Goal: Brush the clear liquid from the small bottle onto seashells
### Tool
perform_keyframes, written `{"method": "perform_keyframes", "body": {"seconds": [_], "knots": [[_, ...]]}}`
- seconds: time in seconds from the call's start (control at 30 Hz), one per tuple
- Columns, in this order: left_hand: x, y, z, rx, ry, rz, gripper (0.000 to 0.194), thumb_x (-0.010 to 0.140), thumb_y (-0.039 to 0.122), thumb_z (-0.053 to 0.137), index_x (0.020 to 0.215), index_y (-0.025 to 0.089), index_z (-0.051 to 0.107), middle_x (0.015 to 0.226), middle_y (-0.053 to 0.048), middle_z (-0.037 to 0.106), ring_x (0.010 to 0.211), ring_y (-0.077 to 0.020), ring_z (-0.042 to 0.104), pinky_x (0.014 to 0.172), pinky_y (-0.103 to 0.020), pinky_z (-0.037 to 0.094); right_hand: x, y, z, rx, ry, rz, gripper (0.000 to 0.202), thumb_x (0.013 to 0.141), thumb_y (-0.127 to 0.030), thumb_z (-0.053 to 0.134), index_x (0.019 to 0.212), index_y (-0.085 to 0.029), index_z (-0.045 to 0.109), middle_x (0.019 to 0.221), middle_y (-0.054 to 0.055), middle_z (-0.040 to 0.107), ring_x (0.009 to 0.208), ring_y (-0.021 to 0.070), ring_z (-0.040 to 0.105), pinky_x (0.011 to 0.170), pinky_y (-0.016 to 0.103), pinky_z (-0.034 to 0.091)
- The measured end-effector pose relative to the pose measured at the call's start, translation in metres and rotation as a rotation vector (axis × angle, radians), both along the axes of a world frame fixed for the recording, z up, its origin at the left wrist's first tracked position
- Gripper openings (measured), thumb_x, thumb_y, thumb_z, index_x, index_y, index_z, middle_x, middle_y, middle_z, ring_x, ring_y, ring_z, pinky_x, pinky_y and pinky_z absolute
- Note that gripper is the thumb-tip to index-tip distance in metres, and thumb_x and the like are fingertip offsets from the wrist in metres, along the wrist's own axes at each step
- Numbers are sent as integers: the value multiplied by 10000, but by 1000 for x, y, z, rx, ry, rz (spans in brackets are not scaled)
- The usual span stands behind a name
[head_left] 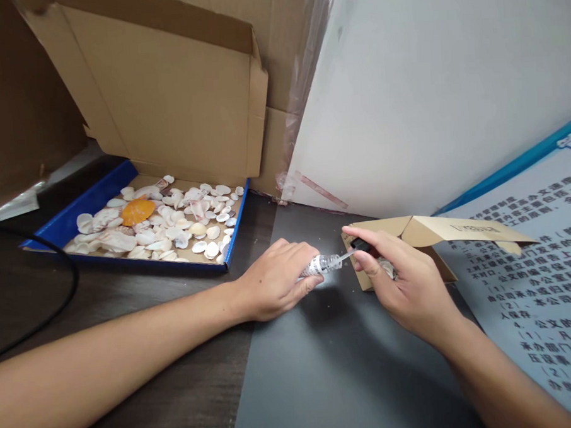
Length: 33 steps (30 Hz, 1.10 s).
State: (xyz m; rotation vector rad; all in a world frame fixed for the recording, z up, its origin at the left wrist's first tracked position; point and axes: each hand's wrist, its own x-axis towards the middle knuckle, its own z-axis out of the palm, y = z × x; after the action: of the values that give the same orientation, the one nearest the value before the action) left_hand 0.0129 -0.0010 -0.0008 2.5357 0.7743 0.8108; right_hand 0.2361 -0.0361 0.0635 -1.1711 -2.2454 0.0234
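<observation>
The left hand (278, 280) curls its fingers around a clear bottle (323, 264). The right hand (406, 278) pinches a black cap (359, 244), its stem (348, 254) at the bottle's mouth.

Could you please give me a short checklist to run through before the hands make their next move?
1. Clear bottle held by the left hand: ok, gripped near its open end.
2. Black cap held by the right hand: ok, between thumb and fingers.
3. Cap off the bottle: ok, it is apart from the neck, its thin stem pointing at the mouth.
4. Enough liquid in the bottle: cannot tell.
5. Shells in reach of view: ok, the blue-walled box stands open.
6. Contents of the small cardboard box fully visible: not ok, the right hand covers part.
</observation>
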Motion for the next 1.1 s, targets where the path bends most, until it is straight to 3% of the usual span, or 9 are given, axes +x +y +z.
{"method": "perform_keyframes", "body": {"seconds": [0.33,0.63,0.8,1.1], "knots": [[1,-1,1,-37,58,-32,248,1023,370,396,1044,166,535,918,-62,624,801,-218,524,792,-354,402,0,-4,3,68,-18,37,361,1006,-139,511,1358,-130,587,1121,134,684,1016,204,679,831,297,555],[0,0,2,-59,44,2,238,1019,399,403,1015,192,520,893,-52,632,808,-215,550,773,-346,396,-6,-9,11,150,-32,32,163,944,-163,646,1106,-166,661,907,71,707,775,180,686,732,295,559],[1,1,3,-66,57,14,214,1008,385,427,994,195,524,876,-41,632,800,-208,551,769,-339,391,-6,-9,12,145,-33,22,104,954,-202,631,1052,-187,663,721,5,623,599,147,610,602,270,528],[1,1,4,-79,68,-6,243,1015,409,410,983,196,520,878,-41,637,797,-208,545,772,-339,388,-3,-7,6,171,-136,58,279,946,-102,593,1206,-184,652,1016,104,724,865,214,708,743,334,575]]}}
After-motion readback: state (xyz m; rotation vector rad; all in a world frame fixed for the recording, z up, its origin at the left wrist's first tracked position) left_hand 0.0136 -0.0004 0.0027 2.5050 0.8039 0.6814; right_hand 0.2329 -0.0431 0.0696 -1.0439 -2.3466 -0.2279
